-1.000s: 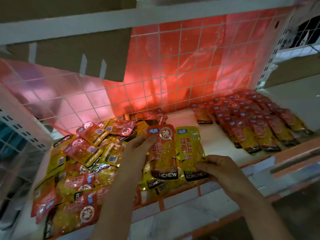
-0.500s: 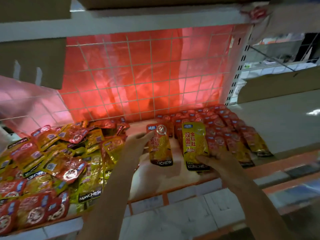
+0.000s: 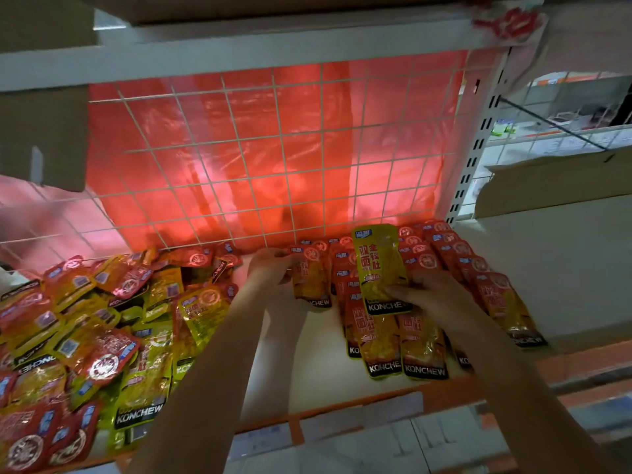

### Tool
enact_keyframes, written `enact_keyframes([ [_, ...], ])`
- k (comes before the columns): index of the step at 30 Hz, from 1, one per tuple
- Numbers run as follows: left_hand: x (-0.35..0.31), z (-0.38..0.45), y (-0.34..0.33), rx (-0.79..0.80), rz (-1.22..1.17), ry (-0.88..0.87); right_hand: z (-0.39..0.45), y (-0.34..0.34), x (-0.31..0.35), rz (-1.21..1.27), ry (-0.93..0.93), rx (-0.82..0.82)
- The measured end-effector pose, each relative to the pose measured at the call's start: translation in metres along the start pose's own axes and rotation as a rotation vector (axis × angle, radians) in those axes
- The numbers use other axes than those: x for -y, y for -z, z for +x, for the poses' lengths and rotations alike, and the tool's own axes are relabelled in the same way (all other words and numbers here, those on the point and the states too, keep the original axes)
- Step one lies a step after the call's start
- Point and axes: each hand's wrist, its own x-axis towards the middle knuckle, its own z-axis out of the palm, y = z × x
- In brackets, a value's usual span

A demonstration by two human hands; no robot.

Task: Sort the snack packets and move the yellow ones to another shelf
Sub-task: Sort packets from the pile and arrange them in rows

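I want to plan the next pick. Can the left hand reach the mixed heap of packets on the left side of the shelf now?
Probably not at once: the left hand holds a red packet over the sorted red rows. The path to the mixed heap looks free once it lets go.

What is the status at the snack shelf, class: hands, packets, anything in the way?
Left hand grips red packet. Right hand pinches yellow packet above sorted red rows. Mixed pile unsorted. Path clear.

Loose heap of red and yellow foil snack packets (image 3: 85,336) cut off by left edge; small print illegible.
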Motion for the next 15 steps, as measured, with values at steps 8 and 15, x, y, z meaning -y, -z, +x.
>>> enact_keyframes([
  [8, 0.008, 0.007, -0.012, 0.012, -0.046, -0.007, 0.027, 0.003, -0.002, -0.036, -0.012, 0.051],
  [15, 0.012, 0.011, -0.023, -0.006, -0.031, -0.026, 0.043, 0.007, -0.008, -0.069, 0.016, 0.055],
])
